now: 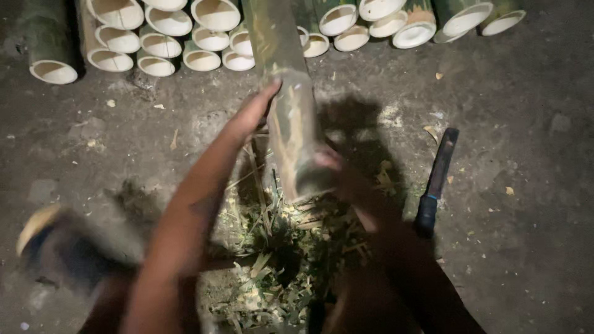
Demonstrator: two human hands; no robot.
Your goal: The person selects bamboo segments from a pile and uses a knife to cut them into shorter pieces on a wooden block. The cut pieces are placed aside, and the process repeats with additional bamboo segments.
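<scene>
Ground (520, 204): bare packed earth, dark grey, gritty, lit hard from above and falling to black at the edges. Small chips and flecks of pale shaving scattered across it. No walls or furniture in view.

Far edge: a stacked row of cut bamboo sections (185, 37), laid on their sides with cut ends facing near. Round hollow tubes, green mottled skin, pale cream walls at the cut faces, varied widths.

Centre: one long bamboo pole (288, 124) runs from the far stack toward the near side, tilted, its near end down over a litter heap. Skin green with yellowish streaks, smooth, slightly glossy; lower end blurred.

Left hand (250, 114): laid against the left flank of the pole, fingers long and fairly flat along the skin, touching rather than wrapped. Forearm runs from the near left.

Right hand (337, 173): at the pole's near end on its right side, blurred; it seems to cup the end, but I cannot tell how the fingers are set.

Beneath the pole end: a heap of green strips and leaf scraps (278, 266), fibrous, thin, tangled, with pale slivers mixed in.

Right of the hands, apart from them: a long dark tool (436, 182) lying on the earth, flat blackish blade far, rounded darker handle near.

Near left: a blurred dark rounded shape with a yellowish edge (43, 238); kind not readable.
</scene>
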